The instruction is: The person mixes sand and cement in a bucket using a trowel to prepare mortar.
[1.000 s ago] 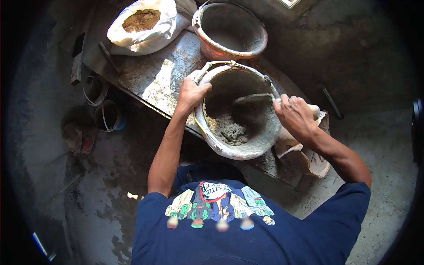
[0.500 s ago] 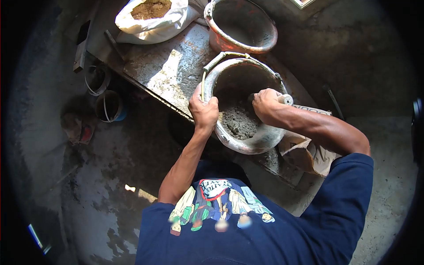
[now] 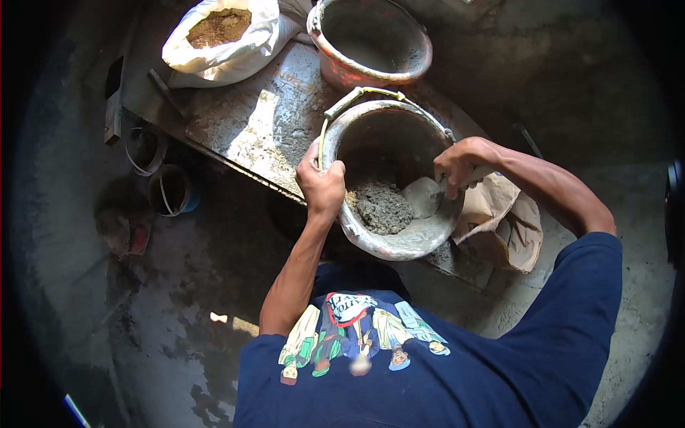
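My left hand [image 3: 321, 184] is closed round the left rim of a mortar-smeared bucket [image 3: 401, 247], which tilts toward me. Grey, crumbly mortar [image 3: 383, 207] lies in the lower part of the bucket. At the right rim, my right hand [image 3: 464, 165] grips the handle of a trowel. The trowel's flat blade [image 3: 424, 197] rests against the mortar inside, and its handle is mostly covered by my fingers. The bucket's wire handle [image 3: 365, 90] leans back over the far rim.
A second bucket [image 3: 325, 53] stands behind, beside an open white sack [image 3: 246, 64] of sandy material on a mortar-stained board [image 3: 235, 128]. A crumpled paper bag [image 3: 524, 232] sits at the right. Two small pails [image 3: 191, 194] are on the floor at left.
My right hand has moved right, to the bucket's rim, and the trowel blade now shows inside. My left hand keeps its hold on the rim. The view has shifted slightly.
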### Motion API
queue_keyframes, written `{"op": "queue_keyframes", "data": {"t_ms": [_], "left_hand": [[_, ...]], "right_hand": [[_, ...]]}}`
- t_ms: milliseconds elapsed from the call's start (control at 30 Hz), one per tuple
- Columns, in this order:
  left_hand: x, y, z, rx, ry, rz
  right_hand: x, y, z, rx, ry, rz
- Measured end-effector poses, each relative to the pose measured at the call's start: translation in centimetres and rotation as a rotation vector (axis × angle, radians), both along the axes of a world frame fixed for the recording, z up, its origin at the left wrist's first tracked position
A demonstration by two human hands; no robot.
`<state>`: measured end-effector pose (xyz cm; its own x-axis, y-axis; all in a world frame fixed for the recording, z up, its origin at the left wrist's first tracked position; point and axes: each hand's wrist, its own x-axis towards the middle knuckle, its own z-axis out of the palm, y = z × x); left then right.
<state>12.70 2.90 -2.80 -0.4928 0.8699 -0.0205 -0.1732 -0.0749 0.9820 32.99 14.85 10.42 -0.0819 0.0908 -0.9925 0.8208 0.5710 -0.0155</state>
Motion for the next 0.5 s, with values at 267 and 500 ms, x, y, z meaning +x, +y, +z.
{"op": "queue_keyframes", "data": {"t_ms": [267,500], "left_hand": [[0.1,0.0,0.6,-0.008,-0.073,-0.068],[-0.3,-0.9,1.4,-0.07,-0.13,-0.087]], "right_hand": [[2.7,-2.7,-1.3,-0.089,0.108,-0.377],[2.8,-6.7,-1.8,-0.136,0.03,-0.921]]}}
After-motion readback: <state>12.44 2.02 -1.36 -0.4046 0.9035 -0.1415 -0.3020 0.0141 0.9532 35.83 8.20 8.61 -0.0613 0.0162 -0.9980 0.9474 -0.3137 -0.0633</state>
